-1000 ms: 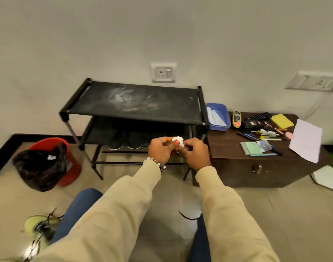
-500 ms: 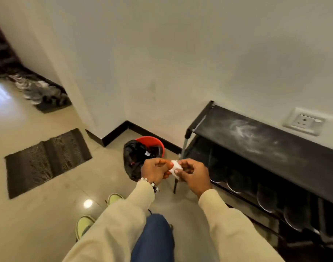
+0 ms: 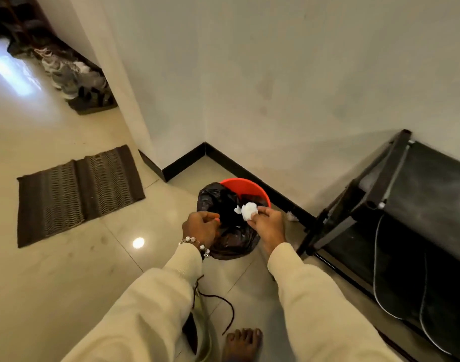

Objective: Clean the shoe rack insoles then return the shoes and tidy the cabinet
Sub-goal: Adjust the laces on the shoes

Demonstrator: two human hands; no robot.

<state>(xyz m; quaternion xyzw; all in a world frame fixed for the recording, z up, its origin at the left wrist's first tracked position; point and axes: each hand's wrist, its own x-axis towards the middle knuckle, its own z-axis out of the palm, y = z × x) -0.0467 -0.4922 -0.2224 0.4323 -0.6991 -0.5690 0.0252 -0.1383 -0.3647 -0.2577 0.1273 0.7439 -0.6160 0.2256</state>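
A crumpled white tissue (image 3: 248,210) is pinched in my right hand (image 3: 266,226), right above the red bin (image 3: 246,186) lined with a black bag (image 3: 223,205). My left hand (image 3: 201,227), wearing a bead bracelet, hovers beside the bag with curled fingers and nothing visible in it. The black shoe rack (image 3: 417,205) stands to the right against the wall, its top shelf dusty with white marks.
A dark striped mat (image 3: 77,192) lies on the tiled floor at left. Several shoes (image 3: 67,74) line the far passage. A yellow-green shoe with a dark lace (image 3: 205,322) lies by my bare foot (image 3: 243,343). A small white scrap (image 3: 291,216) sits by the skirting.
The view swung left from the rack and cabinet down to the bin. My hands parted; the tissue now sits in my right hand alone, over the bin.
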